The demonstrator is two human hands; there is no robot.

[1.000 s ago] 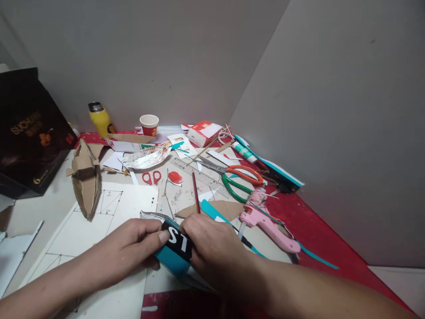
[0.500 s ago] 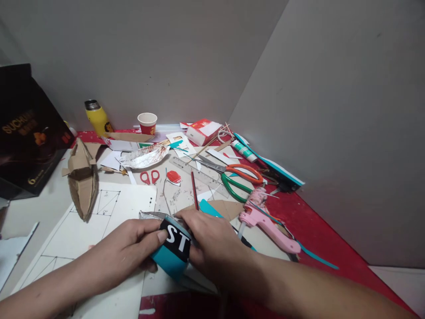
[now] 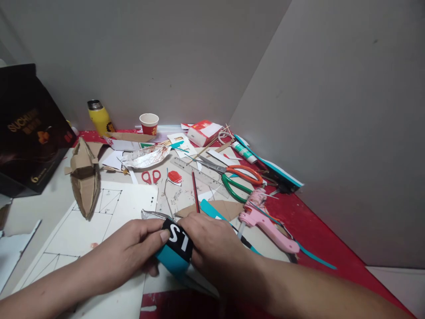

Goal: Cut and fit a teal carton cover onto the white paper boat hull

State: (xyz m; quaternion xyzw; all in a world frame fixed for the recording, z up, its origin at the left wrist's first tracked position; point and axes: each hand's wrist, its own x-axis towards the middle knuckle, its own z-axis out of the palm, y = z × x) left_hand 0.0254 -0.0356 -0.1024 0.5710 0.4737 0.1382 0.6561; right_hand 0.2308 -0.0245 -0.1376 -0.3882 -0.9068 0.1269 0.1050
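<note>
Both my hands are closed on a folded teal card piece (image 3: 173, 254) with a black band bearing white letters "ST". My left hand (image 3: 133, 248) pinches its left side with thumb and fingers. My right hand (image 3: 212, 246) covers its right side, fingers curled over the band. The piece has a silvery inner edge showing at its far left end. It is held just above a white sheet with drawn pencil lines (image 3: 89, 226).
A pink glue gun (image 3: 268, 226) lies right of my hands. Beyond are orange and green scissors (image 3: 239, 175), small red scissors (image 3: 151, 177), a ruler, a pencil (image 3: 195, 192), a cardboard boat (image 3: 84, 177), a foil boat (image 3: 146, 157), a paper cup (image 3: 149, 124), a yellow bottle (image 3: 98, 117), a black box (image 3: 26, 133).
The teal piece has turned slightly between my hands, so fewer letters show. Both hands stay on it in about the same place.
</note>
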